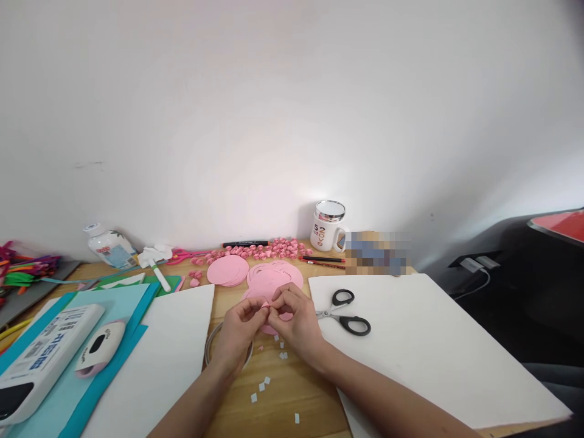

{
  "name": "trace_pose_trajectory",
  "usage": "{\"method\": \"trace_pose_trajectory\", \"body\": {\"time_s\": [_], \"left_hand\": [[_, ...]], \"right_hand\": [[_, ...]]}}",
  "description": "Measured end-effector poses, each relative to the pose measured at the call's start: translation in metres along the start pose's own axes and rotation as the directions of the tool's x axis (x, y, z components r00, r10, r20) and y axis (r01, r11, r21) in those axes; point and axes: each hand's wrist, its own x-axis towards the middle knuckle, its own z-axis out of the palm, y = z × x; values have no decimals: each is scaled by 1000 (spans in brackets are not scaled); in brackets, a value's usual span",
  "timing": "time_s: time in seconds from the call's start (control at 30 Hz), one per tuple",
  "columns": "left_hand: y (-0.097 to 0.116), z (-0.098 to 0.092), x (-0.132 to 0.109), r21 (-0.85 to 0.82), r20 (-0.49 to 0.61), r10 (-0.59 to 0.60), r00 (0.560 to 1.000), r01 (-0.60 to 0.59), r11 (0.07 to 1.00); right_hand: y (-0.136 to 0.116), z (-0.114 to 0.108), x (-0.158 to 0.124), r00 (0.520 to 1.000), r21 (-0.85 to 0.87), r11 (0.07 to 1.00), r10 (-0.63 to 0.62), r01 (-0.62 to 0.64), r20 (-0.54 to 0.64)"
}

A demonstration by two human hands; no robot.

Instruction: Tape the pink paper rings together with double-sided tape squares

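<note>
Pink paper (265,306), one small piece, is above the table (274,426), pinched between the fingertips of both hands, which meet in front of the person. The left hand (239,331) comes in from the lower left, the right hand (294,319) from the lower right; both wrists are raised, with fingers bent inward. Behind and below them lie two piles of pink discs, a left one (228,269) and a right one (274,280). Eight loose white squares (261,387) can be counted nearer the person, and one ring (208,347) lies partly behind the left hand. One pair of black-handled scissors (356,325) rests open on the right board (433,353); a second white board (164,340) lies left. Dozens of pink rosettes (283,248) stretch along the wall, too crowded to count. Beside them stands one mug (323,234), marked "5" and "20". Far left, the print on the one bottle (109,246) and the white box (55,347) is too blurred to read surely.
</note>
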Motion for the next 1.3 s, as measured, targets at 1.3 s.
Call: {"method": "trace_pose_trajectory", "body": {"time_s": [1.3], "left_hand": [[9,-15,5,113,-72,197,978,-188,976]], "right_hand": [[-9,0,11,992,-25,997,75,-73,102]]}}
